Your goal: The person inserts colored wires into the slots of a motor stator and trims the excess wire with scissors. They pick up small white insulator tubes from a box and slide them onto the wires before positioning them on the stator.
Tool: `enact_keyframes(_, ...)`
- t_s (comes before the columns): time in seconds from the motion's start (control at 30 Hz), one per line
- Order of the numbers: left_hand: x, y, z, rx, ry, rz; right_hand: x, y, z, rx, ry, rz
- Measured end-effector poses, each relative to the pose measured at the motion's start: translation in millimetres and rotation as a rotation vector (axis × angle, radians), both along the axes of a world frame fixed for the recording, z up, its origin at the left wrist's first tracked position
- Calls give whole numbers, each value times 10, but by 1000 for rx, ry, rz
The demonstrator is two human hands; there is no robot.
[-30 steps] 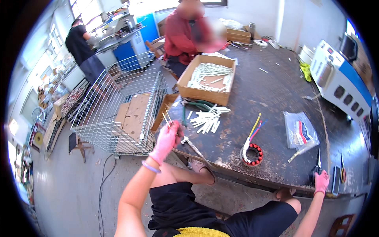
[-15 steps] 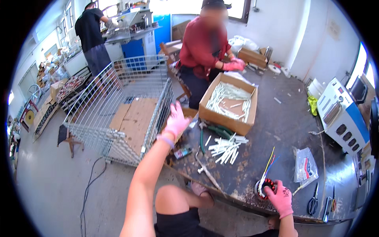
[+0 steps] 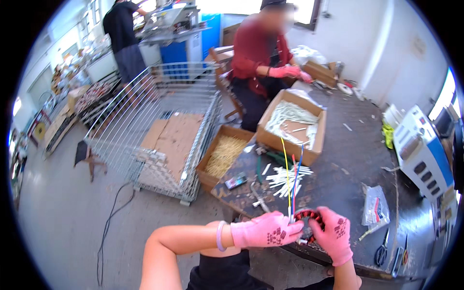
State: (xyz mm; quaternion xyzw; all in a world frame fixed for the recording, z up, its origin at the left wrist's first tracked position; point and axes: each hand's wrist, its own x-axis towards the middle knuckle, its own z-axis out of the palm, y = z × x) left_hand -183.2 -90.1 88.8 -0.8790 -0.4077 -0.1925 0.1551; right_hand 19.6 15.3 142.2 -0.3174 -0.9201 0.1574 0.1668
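Note:
A ring-shaped motor stator (image 3: 306, 213) with red windings is tilted up at the table's near edge. My right hand (image 3: 333, 234), in a pink glove, is closed around its right side. Yellow, red and blue lead wires (image 3: 293, 188) rise from its left side. At their base, my left hand (image 3: 273, 229), also gloved in pink, has its fingers closed on the wires, though the fingertips are partly hidden. Just beyond lie loose white tubes (image 3: 285, 180).
An open carton (image 3: 271, 138) of white tubes stands farther back. Left of the table are a box (image 3: 207, 179) of thin yellowish pieces and a wire cage (image 3: 186, 64). Scissors (image 3: 382, 253) and a plastic bag (image 3: 375, 205) lie right. A red-shirted co-worker (image 3: 256, 48) sits across.
My left hand has come from above the box at left to the stator's wires. My right hand has raised and tilted the stator. The view has shifted, uncovering the box of yellowish pieces.

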Motion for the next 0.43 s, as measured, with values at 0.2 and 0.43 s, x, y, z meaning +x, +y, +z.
enact_keyframes(0.2, -1018, 3, -95, 178, -261, 312, -611, 43, 46, -396, 352, 28)
enact_keyframes(0.43, -3079, 793, -1357, 262, -566, 1073, -78, 342, -1064, -150, 150, -83)
